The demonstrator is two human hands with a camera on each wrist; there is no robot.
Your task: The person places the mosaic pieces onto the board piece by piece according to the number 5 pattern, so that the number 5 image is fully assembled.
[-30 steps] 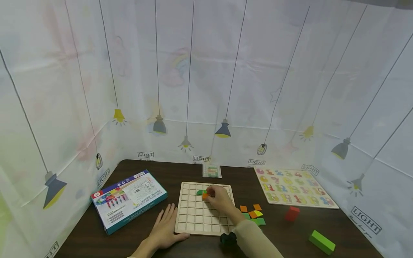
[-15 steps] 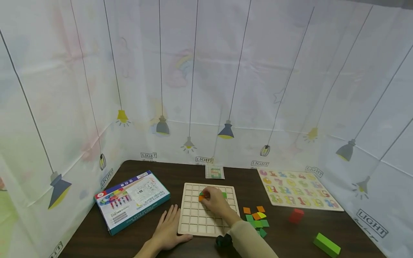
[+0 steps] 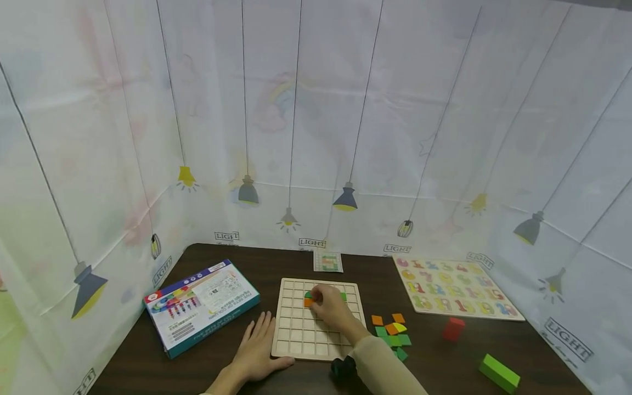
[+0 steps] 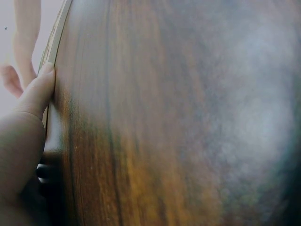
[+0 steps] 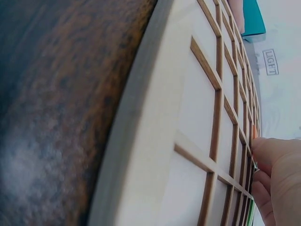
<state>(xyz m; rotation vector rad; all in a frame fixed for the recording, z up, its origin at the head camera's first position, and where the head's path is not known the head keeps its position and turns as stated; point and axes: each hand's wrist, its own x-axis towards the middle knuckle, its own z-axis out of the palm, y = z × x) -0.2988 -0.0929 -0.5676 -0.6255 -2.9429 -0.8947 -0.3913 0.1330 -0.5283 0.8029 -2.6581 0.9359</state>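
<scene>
A pale wooden grid board (image 3: 291, 334) lies on the dark table. Over its upper part my right hand (image 3: 336, 308) bends down, thumb and fingertips at a small orange tile (image 3: 308, 302) in one of the cells. Green tiles (image 3: 308, 294) sit in the row just beyond, partly hidden behind the hand. In the right wrist view, the thumb meets the orange tile (image 5: 254, 132) at the board's far side. My left hand (image 3: 255, 351) rests flat with spread fingers at the board's left edge, its thumb (image 4: 42, 87) against the board's side in the left wrist view.
Loose orange, green and yellow tiles (image 3: 394, 341) lie right of the board. A flat box (image 3: 202, 307) is at left, a pattern card (image 3: 328, 261) behind. Farther right are a number board (image 3: 456, 288), a red block (image 3: 453, 329) and a green block (image 3: 499, 373).
My right hand has shifted left along the board with the orange tile, and now a green tile shows on its right side. My left hand stays at the board's edge.
</scene>
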